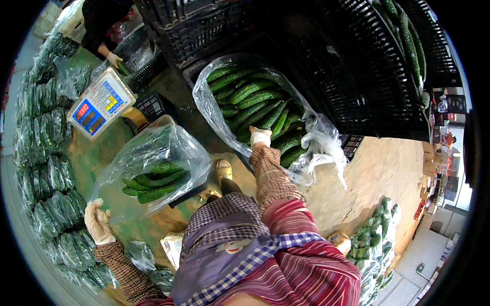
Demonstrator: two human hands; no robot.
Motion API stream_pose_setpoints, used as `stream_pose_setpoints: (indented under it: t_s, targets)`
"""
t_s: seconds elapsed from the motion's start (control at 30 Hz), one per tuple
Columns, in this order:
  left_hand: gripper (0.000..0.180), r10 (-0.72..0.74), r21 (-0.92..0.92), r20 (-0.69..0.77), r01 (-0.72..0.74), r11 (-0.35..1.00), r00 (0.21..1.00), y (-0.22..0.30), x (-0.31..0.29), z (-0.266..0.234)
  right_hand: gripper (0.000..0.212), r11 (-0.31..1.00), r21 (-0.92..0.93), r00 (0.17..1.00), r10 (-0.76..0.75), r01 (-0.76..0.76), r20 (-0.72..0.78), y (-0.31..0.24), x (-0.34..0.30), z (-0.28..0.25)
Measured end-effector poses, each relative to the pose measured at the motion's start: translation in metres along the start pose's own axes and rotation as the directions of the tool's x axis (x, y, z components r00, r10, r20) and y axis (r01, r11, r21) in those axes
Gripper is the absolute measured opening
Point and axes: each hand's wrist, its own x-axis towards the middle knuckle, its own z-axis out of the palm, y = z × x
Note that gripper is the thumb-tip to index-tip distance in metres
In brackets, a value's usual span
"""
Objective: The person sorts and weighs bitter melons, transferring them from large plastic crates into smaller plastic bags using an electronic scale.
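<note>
My right hand, in a pale glove, reaches into a crate of dark green, bumpy cucumbers and closes on one; its fingertips are partly hidden. A clear plastic liner hangs loosely over the crate's sides. Low on the left, my gloved left hand has curled fingers at the mouth of a clear plastic bag and appears to grip its edge. Inside that bag lie several cucumbers. Beyond the bag stands a digital scale's display panel, tilted, with blue and yellow keys.
Stacked black crates rise at the far right, one with cucumbers showing. Bagged green produce lines the left side. More bagged produce lies at lower right. A co-worker's gloved hand is over another crate at far left.
</note>
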Motion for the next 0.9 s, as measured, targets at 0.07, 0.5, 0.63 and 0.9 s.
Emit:
stream_pose_setpoints:
  t_s: [0.07,0.5,0.63,0.9]
  targets:
    - [0.023,0.061,0.069,-0.112,-0.053,0.996,0.992,0.003,-0.004,0.015,0.045,0.985,0.164,0.998,0.057,-0.051,-0.033,0.007,0.01,0.013]
    - [0.06,-0.063,0.068,0.058,0.059,0.996,0.996,0.027,-0.026,0.097,0.047,0.449,0.777,0.291,-0.747,-0.442,0.598,-0.036,-0.081,-0.077]
    - [0.066,-0.05,-0.12,0.147,0.068,0.99,0.988,0.03,-0.018,0.076,0.05,0.637,0.64,-0.162,-0.752,-0.43,0.639,-0.072,-0.175,-0.045]
    - [0.067,-0.034,-0.524,0.365,0.235,0.819,0.93,0.034,-0.003,-0.009,0.058,0.227,0.52,-0.37,-0.48,0.824,0.796,-0.071,-0.241,0.061]
